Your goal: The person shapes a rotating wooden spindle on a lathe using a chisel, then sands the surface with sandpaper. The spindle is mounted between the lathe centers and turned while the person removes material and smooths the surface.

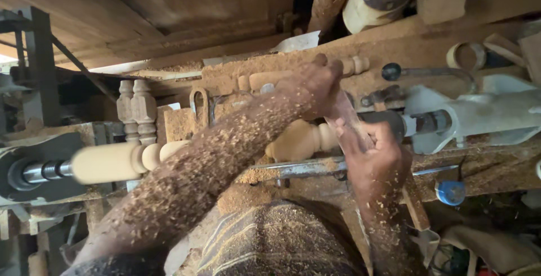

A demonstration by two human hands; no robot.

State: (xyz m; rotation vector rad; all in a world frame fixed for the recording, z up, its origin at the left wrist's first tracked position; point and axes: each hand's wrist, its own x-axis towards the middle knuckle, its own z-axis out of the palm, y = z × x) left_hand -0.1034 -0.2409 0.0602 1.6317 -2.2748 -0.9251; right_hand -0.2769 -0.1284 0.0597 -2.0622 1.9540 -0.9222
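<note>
A pale turned spindle [169, 155] lay across the middle of the frame, mounted between the lathe's drive end at the left and the grey tailstock [479, 118] at the right. The left hand [315, 87] pressed a long wooden-handled chisel [352, 124] down near the spindle's right-hand bulge, fingers wrapped over the blade end; the right hand [375, 160] gripped the handle lower down, fingers closed around it. Both forearms were thick with sawdust. A catch looked possible to me: if the edge dug in, the tool could kick. Finished balusters [136, 109] stood at left; a blue cap [451, 192] sat lower right. I saw no labels or signs.
</note>
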